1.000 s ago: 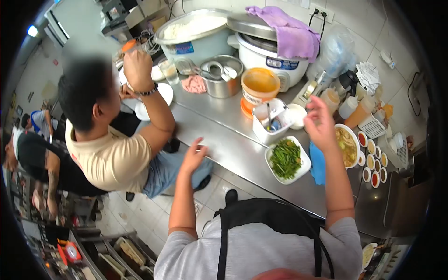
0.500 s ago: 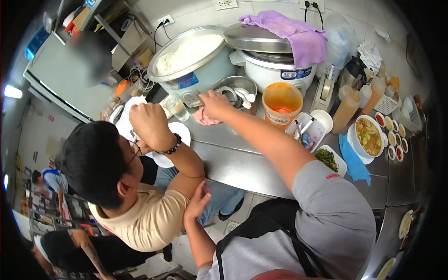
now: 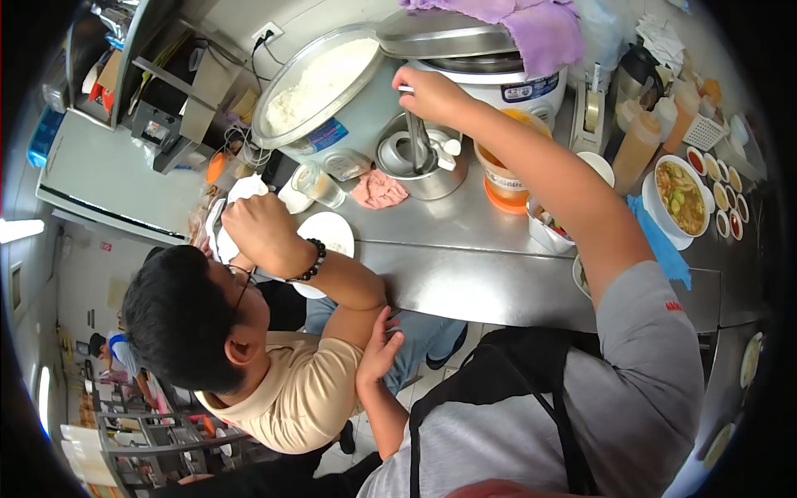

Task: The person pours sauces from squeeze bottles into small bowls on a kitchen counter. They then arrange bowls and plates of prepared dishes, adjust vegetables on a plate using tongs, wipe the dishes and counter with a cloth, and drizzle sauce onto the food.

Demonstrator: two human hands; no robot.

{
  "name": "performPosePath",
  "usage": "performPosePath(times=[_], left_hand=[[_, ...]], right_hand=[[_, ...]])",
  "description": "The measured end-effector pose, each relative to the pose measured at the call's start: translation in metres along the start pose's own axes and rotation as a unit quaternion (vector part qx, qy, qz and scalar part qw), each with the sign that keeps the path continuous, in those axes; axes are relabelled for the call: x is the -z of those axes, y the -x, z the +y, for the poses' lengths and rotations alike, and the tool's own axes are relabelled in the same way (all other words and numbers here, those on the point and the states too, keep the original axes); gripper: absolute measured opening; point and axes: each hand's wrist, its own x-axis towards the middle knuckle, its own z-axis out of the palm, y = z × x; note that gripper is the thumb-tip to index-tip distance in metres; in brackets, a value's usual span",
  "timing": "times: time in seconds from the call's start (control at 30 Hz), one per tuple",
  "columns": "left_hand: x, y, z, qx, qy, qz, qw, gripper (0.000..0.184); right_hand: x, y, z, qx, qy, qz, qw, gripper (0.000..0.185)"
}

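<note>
My right hand (image 3: 433,97) is closed around the upper end of a long-handled metal utensil (image 3: 418,137). Its lower end is down in a steel pot (image 3: 438,184), so its kind is hidden. Metal rings or cups and white spoons (image 3: 448,149) also stand in that pot. My left hand (image 3: 380,347) has its fingers stretched out, beside the upper arm of a co-worker in a beige shirt. Left of the pot lie a crumpled pink cloth (image 3: 379,189) and a tipped glass (image 3: 318,184).
An open rice cooker (image 3: 311,104) and a lidded one (image 3: 531,90) stand behind the pot. To the right are an orange sauce tub (image 3: 505,178), a soup bowl (image 3: 681,197), sauce cups and bottles. The co-worker (image 3: 290,382) is close on the left, by a white plate (image 3: 340,238).
My right hand has moved from beside the pink cloth up and right to above the pot, and now grips a utensil there. My left hand stays by the co-worker's arm. The view has shifted.
</note>
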Motion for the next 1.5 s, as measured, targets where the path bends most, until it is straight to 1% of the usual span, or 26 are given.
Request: performPosePath(times=[0.03,0.13,0.23,0.33,0.43,0.53,0.57,0.67,0.7,0.77,0.87,0.93,0.97,1.0,1.07,1.1,1.17,1.2,1.23,1.27,1.3,1.37,1.43,1.5], left_hand=[[0.001,-0.001,-0.001,0.003,-0.001,0.0,1.0,0.063],[0.003,0.001,0.003,0.007,-0.015,-0.005,1.0,0.064],[0.008,-0.002,0.003,0.007,-0.008,-0.003,1.0,0.064],[0.011,-0.004,0.005,0.013,-0.007,-0.018,1.0,0.065],[0.013,-0.009,0.004,0.022,-0.012,-0.019,1.0,0.066],[0.013,-0.01,0.014,0.039,-0.008,-0.013,0.999,0.065],[0.014,-0.011,0.014,0.036,-0.009,-0.012,0.999,0.065],[0.011,-0.02,0.006,0.011,-0.024,-0.01,1.0,0.061],[0.007,-0.024,0.007,0.002,-0.031,-0.01,0.999,0.06],[-0.009,-0.035,0.012,-0.004,0.027,-0.01,1.0,0.057],[-0.047,-0.052,0.035,-0.038,0.145,-0.037,0.988,0.058],[-0.069,-0.068,0.037,-0.08,0.242,-0.089,0.963,0.072],[-0.08,-0.074,0.04,-0.104,0.273,-0.094,0.952,0.074],[-0.087,-0.077,0.044,-0.127,0.306,-0.099,0.938,0.075],[-0.097,-0.085,0.049,-0.111,0.381,-0.093,0.913,0.073],[-0.105,-0.082,0.057,-0.092,0.406,-0.079,0.906,0.067],[-0.12,-0.085,0.048,-0.078,0.402,-0.077,0.909,0.062],[-0.128,-0.085,0.044,-0.071,0.399,-0.076,0.911,0.06],[-0.138,-0.085,0.041,-0.039,0.407,-0.059,0.911,0.055],[-0.15,-0.082,0.044,-0.035,0.401,-0.065,0.913,0.054],[-0.163,-0.079,0.046,-0.032,0.396,-0.071,0.915,0.053],[-0.19,-0.072,0.053,-0.028,0.371,-0.081,0.925,0.053],[-0.209,-0.07,0.056,-0.047,0.363,-0.108,0.924,0.062],[-0.228,-0.069,0.057,-0.066,0.36,-0.135,0.921,0.069]], right_hand=[[0.009,0.01,-0.001,0.015,-0.008,0.014,1.0,0.021],[0.021,0.045,0.003,-0.007,0.024,-0.055,0.998,0.022],[0.029,0.074,0.009,-0.01,0.142,-0.109,0.984,0.02],[0.035,0.084,0.013,-0.041,0.235,-0.157,0.958,0.017],[0.047,0.088,-0.006,-0.049,0.288,-0.21,0.933,0.016],[0.045,0.09,-0.003,-0.083,0.281,-0.204,0.934,0.014],[0.043,0.094,0.001,-0.053,0.277,-0.164,0.945,0.015],[0.033,0.116,0.002,-0.071,0.236,-0.104,0.963,0.015],[0.03,0.125,0.001,-0.069,0.217,-0.099,0.969,0.015],[0.018,0.147,-0.003,-0.067,0.176,-0.091,0.978,0.016],[-0.01,0.189,0.009,-0.003,0.056,0.021,0.998,0.015],[-0.019,0.23,0.006,-0.013,-0.014,-0.008,1.0,0.014],[-0.015,0.25,-0.004,-0.064,-0.095,-0.062,0.991,0.013],[-0.01,0.271,-0.013,-0.115,-0.175,-0.116,0.971,0.013],[-0.02,0.318,0.003,-0.074,-0.227,-0.125,0.963,0.013],[-0.011,0.329,0.004,-0.118,-0.233,-0.173,0.95,0.017],[0.008,0.345,0.007,-0.207,-0.243,-0.266,0.91,0.025],[0.009,0.35,0.01,-0.188,-0.265,-0.238,0.915,0.03],[0.006,0.354,0.014,-0.169,-0.289,-0.211,0.918,0.036],[0.006,0.357,0.015,-0.151,-0.312,-0.184,0.92,0.041],[0.017,0.352,0.012,-0.147,-0.287,-0.227,0.919,0.056],[0.034,0.346,0.007,-0.174,-0.246,-0.249,0.92,0.059],[0.053,0.346,0.011,-0.205,-0.206,-0.275,0.916,0.062],[0.078,0.355,0.02,-0.197,-0.194,-0.243,0.93,0.059]])
